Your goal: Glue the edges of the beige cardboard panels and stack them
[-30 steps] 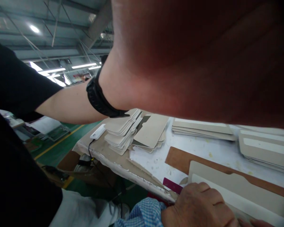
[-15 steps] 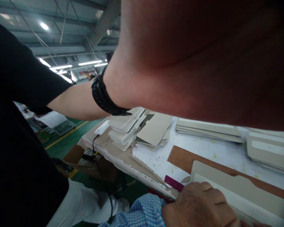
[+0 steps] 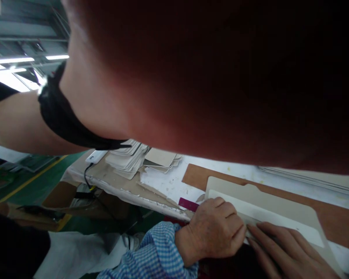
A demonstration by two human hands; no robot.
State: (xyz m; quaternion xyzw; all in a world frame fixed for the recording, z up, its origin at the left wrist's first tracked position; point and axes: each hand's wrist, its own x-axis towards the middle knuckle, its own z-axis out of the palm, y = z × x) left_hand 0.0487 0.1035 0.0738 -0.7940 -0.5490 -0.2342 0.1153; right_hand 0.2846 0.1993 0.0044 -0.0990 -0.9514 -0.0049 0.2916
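My left hand, in a blue checked sleeve, is closed at the near left part of a beige card panel. Its curled fingers hide whatever is in them. A pale strip runs lengthwise along the panel. My right hand rests at the panel's near side with fingers stretched out, their tips close to my left knuckles. Just beyond the left hand, a magenta strip lies by the table edge; its other end is hidden.
Another person's arm, wearing a black wristband, reaches across; their hand blocks most of the upper view. Piles of beige cards stand on the table. A brown board lies under the panel. A white device trails a cable.
The view has shifted right and down. The other person's hand covers more of it. My right hand has come into clear sight on the panel; my left stays closed at its edge.
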